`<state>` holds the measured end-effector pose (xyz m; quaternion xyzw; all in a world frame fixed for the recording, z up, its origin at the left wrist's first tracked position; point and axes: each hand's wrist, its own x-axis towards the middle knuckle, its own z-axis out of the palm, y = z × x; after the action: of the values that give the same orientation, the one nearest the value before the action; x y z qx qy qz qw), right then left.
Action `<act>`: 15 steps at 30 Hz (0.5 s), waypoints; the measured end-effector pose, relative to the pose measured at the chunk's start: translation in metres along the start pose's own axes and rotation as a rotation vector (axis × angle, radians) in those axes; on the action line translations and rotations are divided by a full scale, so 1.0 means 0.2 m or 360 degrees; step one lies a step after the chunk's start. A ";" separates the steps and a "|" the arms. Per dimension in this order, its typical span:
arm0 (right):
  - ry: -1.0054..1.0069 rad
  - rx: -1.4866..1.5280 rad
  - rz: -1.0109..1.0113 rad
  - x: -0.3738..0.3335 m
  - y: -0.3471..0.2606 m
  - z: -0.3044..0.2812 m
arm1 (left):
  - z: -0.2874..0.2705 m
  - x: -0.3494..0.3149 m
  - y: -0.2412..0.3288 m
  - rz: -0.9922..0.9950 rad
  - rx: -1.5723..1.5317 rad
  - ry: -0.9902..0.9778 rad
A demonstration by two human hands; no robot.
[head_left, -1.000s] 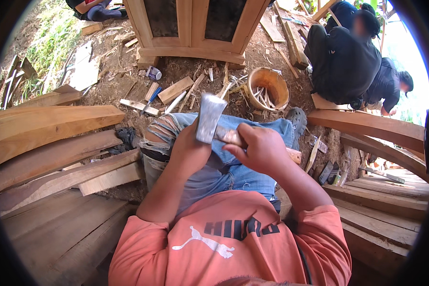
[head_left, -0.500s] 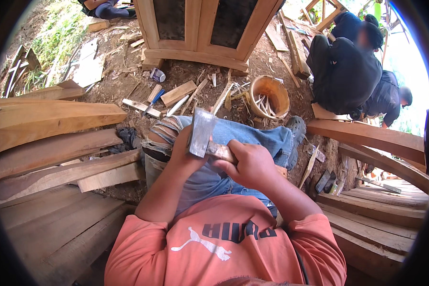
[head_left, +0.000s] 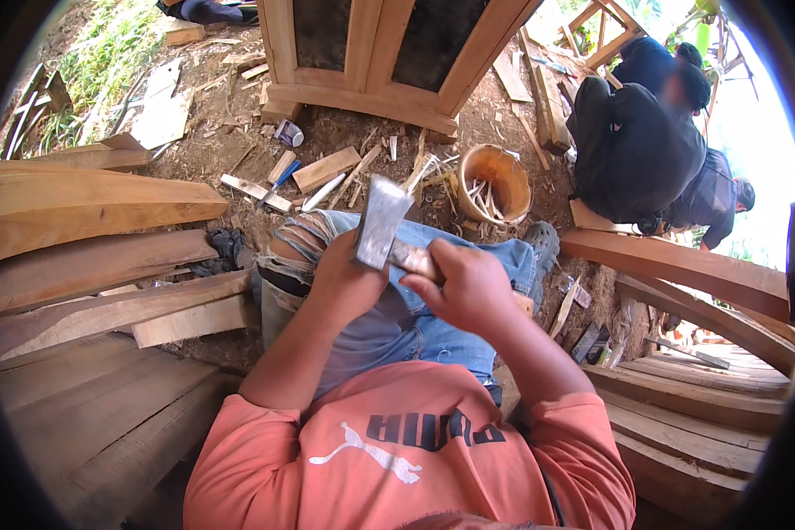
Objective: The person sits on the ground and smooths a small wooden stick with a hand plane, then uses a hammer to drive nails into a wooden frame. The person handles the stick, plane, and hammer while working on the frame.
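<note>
A hatchet (head_left: 383,221) with a worn grey steel head and a short wooden handle is held over my lap, above ripped blue jeans (head_left: 397,314). My right hand (head_left: 473,287) is closed round the handle close to the head, thumb along its near side. Just behind the head, at its left side, is my left hand (head_left: 344,278). Its fingers are hidden by the steel, so I cannot see whether they touch the hatchet or grip something else.
Ahead stands a wooden panel door (head_left: 362,93). A bucket (head_left: 495,185) of wood strips, a blue-handled chisel (head_left: 278,183) and offcuts (head_left: 327,170) lie on the dirt. Planks (head_left: 106,212) flank me left; beams (head_left: 671,261) lie right. A person in dark clothes (head_left: 636,141) crouches at far right.
The hatchet head has tipped a little to the right and upward, with both hands staying close to it. The whole view has shifted slightly; the grips look the same.
</note>
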<state>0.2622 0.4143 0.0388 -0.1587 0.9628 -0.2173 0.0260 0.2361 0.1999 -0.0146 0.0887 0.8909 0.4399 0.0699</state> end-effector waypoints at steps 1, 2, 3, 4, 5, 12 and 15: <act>-0.0080 0.0021 -0.0088 -0.03 -0.01 -0.01 | 0.02 -0.02 -0.02 0.0053 -0.0030 0.0090; -0.0159 0.0052 -0.0161 -0.04 -0.03 -0.01 | 0.01 -0.03 -0.01 0.0096 -0.0052 0.0106; -0.0219 -0.0043 -0.0116 -0.04 -0.02 -0.03 | 0.00 -0.03 0.00 0.0139 -0.0075 0.0122; -0.0083 -0.0035 -0.0112 0.00 0.03 -0.04 | -0.01 -0.04 0.01 0.0182 -0.0098 0.0137; -0.0015 -0.0054 -0.0001 0.05 0.06 -0.05 | -0.01 0.03 0.00 0.0211 0.0125 0.0090; -0.0091 -0.0095 -0.0027 0.00 0.06 -0.08 | -0.02 -0.03 0.07 0.0184 -0.0101 0.0196; -0.0001 -0.0096 0.0227 0.08 0.10 -0.10 | -0.01 0.01 0.04 0.0019 0.0087 0.0005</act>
<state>0.2389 0.4344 0.0493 -0.0906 0.9777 -0.1859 0.0370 0.2345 0.2046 -0.0074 0.0951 0.9022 0.4159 0.0636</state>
